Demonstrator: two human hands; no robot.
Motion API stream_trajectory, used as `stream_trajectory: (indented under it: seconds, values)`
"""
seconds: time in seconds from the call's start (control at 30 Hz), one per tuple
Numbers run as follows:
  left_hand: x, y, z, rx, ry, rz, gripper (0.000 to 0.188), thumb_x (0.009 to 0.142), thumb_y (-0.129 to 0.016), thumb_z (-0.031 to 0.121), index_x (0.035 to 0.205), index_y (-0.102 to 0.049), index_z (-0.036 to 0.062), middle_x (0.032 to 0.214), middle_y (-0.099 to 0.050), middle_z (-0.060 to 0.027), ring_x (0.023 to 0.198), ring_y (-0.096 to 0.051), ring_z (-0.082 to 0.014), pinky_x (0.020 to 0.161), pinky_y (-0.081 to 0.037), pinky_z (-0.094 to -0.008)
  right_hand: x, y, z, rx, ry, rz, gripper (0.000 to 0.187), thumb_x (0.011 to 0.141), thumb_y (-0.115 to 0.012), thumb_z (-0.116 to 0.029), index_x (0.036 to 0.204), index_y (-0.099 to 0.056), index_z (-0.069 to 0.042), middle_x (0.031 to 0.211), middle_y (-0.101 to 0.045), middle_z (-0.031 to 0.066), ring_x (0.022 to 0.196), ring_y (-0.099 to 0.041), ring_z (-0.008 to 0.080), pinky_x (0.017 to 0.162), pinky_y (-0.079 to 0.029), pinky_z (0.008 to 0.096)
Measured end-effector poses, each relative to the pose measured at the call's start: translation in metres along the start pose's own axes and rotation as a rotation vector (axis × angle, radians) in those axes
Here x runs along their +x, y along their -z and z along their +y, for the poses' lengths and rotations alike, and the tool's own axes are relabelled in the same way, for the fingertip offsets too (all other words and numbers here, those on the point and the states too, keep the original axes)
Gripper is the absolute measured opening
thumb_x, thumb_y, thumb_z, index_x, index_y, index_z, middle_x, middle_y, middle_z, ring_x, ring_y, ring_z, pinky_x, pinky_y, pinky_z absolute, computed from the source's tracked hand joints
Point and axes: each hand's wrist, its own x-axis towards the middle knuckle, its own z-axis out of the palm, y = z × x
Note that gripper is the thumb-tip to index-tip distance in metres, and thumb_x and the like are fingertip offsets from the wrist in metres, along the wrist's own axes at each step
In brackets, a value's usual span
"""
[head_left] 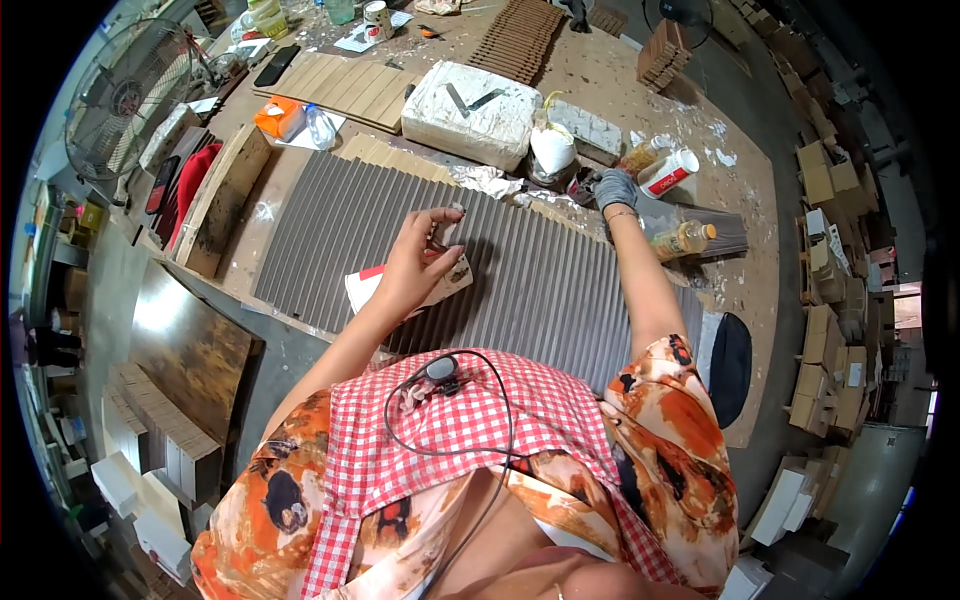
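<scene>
My bare left hand is curled over a wide grey ribbed panel. A small greyish piece shows at its fingertips, too small to name. Beneath this hand lies a white and red card with dark smears. My right hand, in a grey glove, reaches to the panel's far edge, its fingers bent at a small dark container; what they grip is hidden. Close by stand a white bag-like bundle, a white and red canister and a clear bottle with an orange cap.
Behind the panel sit a large white plaster-smeared block and a smaller grey block. Wooden slats, a brown ribbed stack and an orange packet lie farther back. A fan stands left; cardboard boxes line the right.
</scene>
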Motion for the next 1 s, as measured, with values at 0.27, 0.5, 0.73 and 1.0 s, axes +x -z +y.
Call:
stream_trajectory:
  seconds: [0.27,0.5,0.73,1.0]
  values:
    - [0.000,-0.004,-0.003,0.041,-0.096,0.051,0.048,0.087,-0.065,-0.010,0.131,-0.056,0.0078,0.130,-0.055,-0.0067,0.115,-0.059,-0.0197,0.090,-0.056,-0.0303,-0.009,0.038,0.000,-0.070,0.015,-0.044,0.023,0.086,-0.070,-0.026,0.104,-0.076,-0.015,0.109,-0.072,0.0183,0.103,-0.068,0.0376,0.091,-0.054,0.0459]
    - [-0.004,-0.003,0.001,0.018,-0.074,0.081,0.050,0.086,-0.065,-0.012,0.132,-0.056,0.0066,0.131,-0.056,-0.0069,0.106,-0.060,-0.0165,0.089,-0.055,-0.0285,-0.021,0.048,0.006,0.084,0.086,0.011,0.022,0.092,-0.064,-0.026,0.107,-0.074,-0.013,0.110,-0.071,0.0162,0.101,-0.067,0.0376,0.088,-0.053,0.0467]
    - [-0.005,-0.003,0.004,-0.032,-0.021,0.063,0.051,0.086,-0.063,-0.010,0.133,-0.056,0.0078,0.130,-0.053,-0.0120,0.123,-0.058,-0.0290,0.091,-0.058,-0.0355,-0.026,0.030,0.018,0.134,0.223,0.124,0.022,0.089,-0.067,-0.024,0.107,-0.077,-0.016,0.104,-0.072,0.0171,0.099,-0.068,0.0378,0.089,-0.054,0.0466]
    - [-0.005,-0.003,-0.002,0.022,-0.096,0.083,0.052,0.084,-0.065,-0.011,0.133,-0.056,0.0074,0.130,-0.053,-0.0118,0.122,-0.058,-0.0289,0.092,-0.057,-0.0354,-0.045,0.030,0.020,0.165,0.282,0.177,0.021,0.088,-0.068,-0.023,0.104,-0.078,-0.014,0.110,-0.068,0.0185,0.103,-0.064,0.0371,0.094,-0.051,0.0463]
